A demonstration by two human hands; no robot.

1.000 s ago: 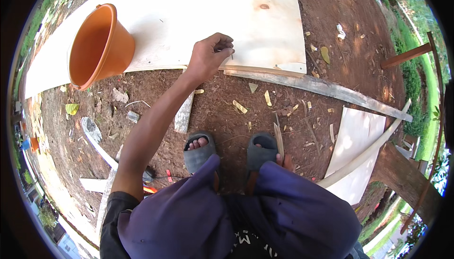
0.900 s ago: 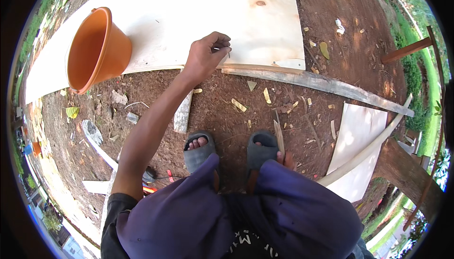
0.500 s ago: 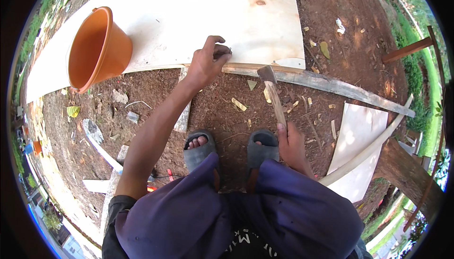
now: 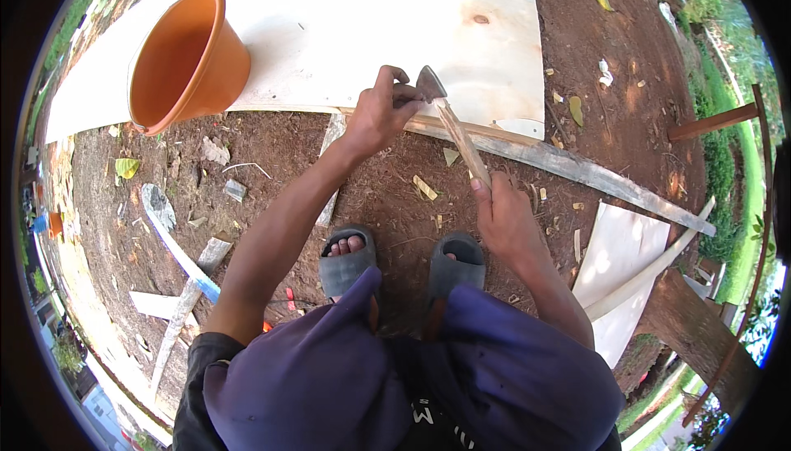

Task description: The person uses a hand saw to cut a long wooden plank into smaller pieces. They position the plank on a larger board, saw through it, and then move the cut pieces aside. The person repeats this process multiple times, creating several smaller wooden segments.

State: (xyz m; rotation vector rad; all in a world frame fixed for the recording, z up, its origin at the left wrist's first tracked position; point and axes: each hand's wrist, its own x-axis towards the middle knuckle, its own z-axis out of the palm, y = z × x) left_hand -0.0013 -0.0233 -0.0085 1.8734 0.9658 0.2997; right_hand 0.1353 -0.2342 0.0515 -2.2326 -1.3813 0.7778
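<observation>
My right hand grips the wooden handle of a hatchet. Its dark metal head is raised beside the fingertips of my left hand, overlapping them in view. Thumb and forefinger of that left hand are pinched over the near edge of a pale plywood sheet, around what looks like a small dark nail, mostly hidden now. Beneath this edge runs a wooden batten, which sticks out past the sheet to the right.
An orange bucket lies tilted on the sheet's left part. A handsaw and wood strips lie on the soil at left. At right are a smaller plywood piece, a pole and a log. My sandalled feet stand between.
My right hand has lifted the hatchet up and to the left, bringing its head to my left hand's fingertips. The left hand keeps its pinch at the sheet's edge. The view has shifted slightly.
</observation>
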